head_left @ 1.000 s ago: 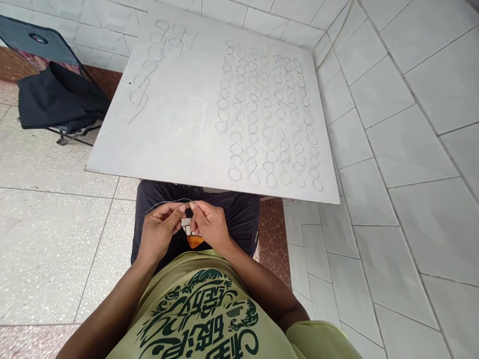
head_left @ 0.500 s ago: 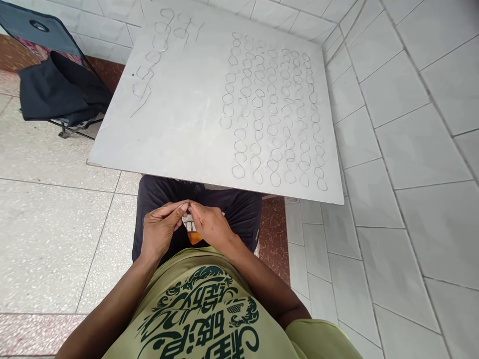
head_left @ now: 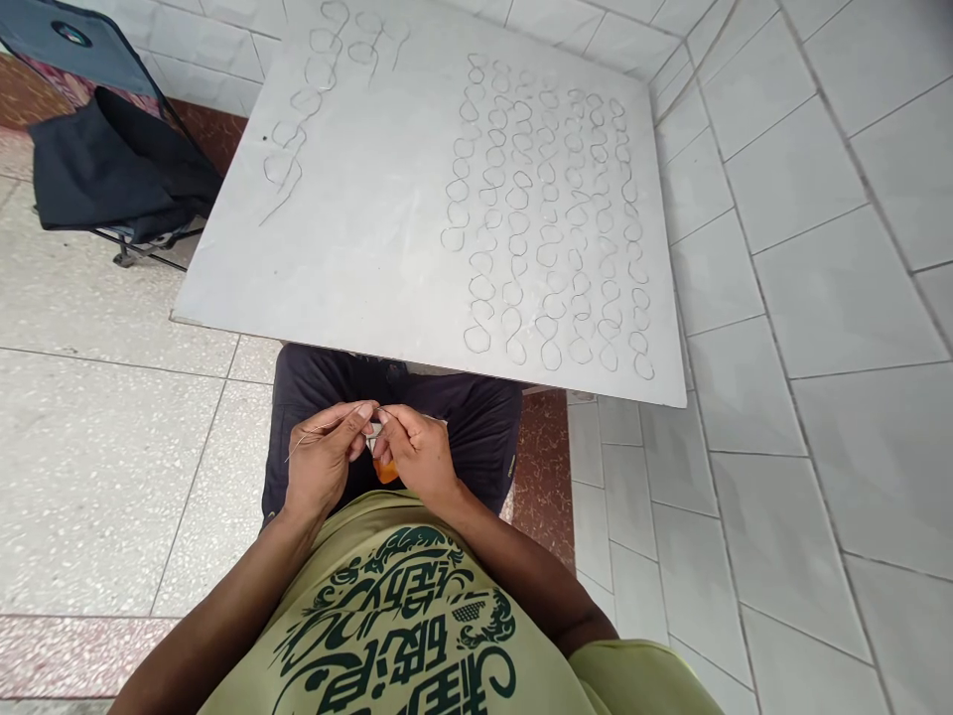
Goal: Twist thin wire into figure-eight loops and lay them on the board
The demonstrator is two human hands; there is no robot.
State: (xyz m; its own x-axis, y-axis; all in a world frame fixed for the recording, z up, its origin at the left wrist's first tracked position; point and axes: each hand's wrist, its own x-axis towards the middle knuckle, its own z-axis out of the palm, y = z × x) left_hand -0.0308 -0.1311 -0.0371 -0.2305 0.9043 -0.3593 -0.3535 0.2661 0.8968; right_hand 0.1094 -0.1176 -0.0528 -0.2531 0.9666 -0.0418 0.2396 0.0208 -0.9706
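My left hand (head_left: 328, 452) is closed, thumb pressed on the forefinger, over my lap. It pinches a thin wire (head_left: 299, 437) whose loose ends stick out past the back of the hand. Just to the right, my right hand (head_left: 421, 452) also pinches the wire, and a short dark stretch spans the small gap between my fingertips. Both hands are in front of the near edge of a white board (head_left: 357, 283). On the board's right half lie rows of thin wires bent into figure-eight and S shapes (head_left: 550, 356). More looped wires (head_left: 281, 169) lie at its left.
An orange and white item (head_left: 385, 471) rests in my lap, partly hidden by my hands. A folding chair (head_left: 111, 60) with a dark cloth (head_left: 111, 169) on it stands at the left. A tiled wall (head_left: 804, 298) runs close along the board's right side.
My fingertips have drawn slightly apart, so wire now shows between them. My right hand has turned a little, and wire ends are visible beside my left hand.
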